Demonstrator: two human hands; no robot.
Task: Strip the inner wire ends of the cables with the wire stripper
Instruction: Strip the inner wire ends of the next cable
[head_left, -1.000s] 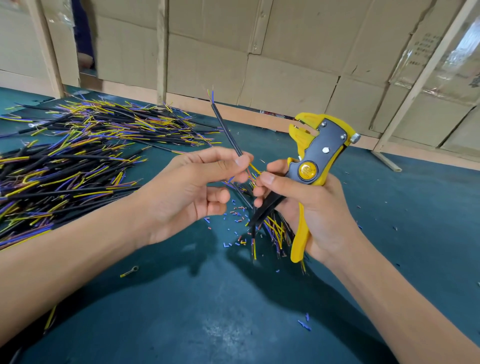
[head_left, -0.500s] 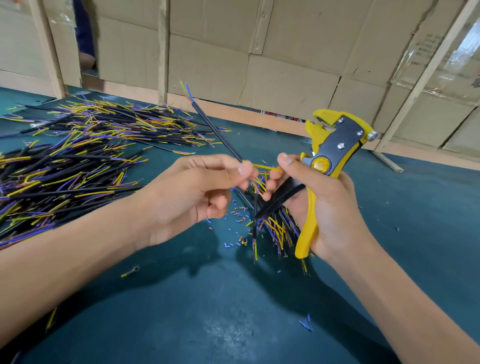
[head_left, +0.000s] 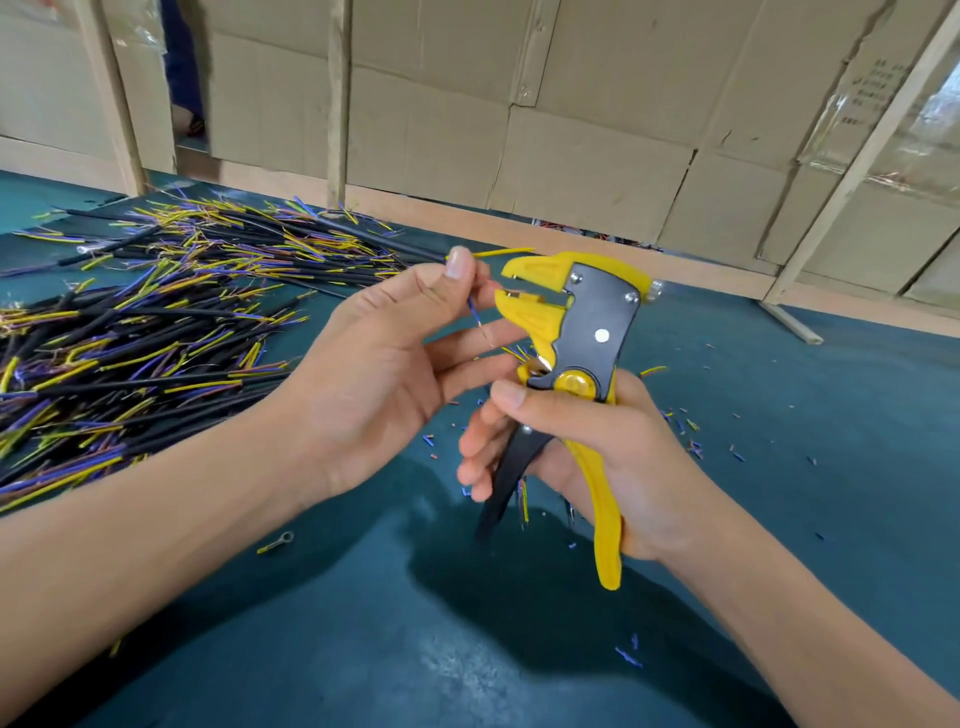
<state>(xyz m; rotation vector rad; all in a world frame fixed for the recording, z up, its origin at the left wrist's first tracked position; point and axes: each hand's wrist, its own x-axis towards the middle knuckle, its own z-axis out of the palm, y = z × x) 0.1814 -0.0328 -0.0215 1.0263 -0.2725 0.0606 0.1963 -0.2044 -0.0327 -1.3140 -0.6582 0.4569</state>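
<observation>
left hand — pinches wire end beside stripper mouth | right hand — grips wire stripper handles above counter

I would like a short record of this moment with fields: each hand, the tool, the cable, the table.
left hand: pinches thin inner wires between thumb and forefinger, beside the tool's head
right hand: grips the handles of the wire stripper
wire stripper: yellow and black, upright, jaws slightly apart, facing the left hand
inner wires: one blue with a bare end, one yellow pointing right
table: teal surface, pile of cables on the left, insulation scraps scattered
</observation>
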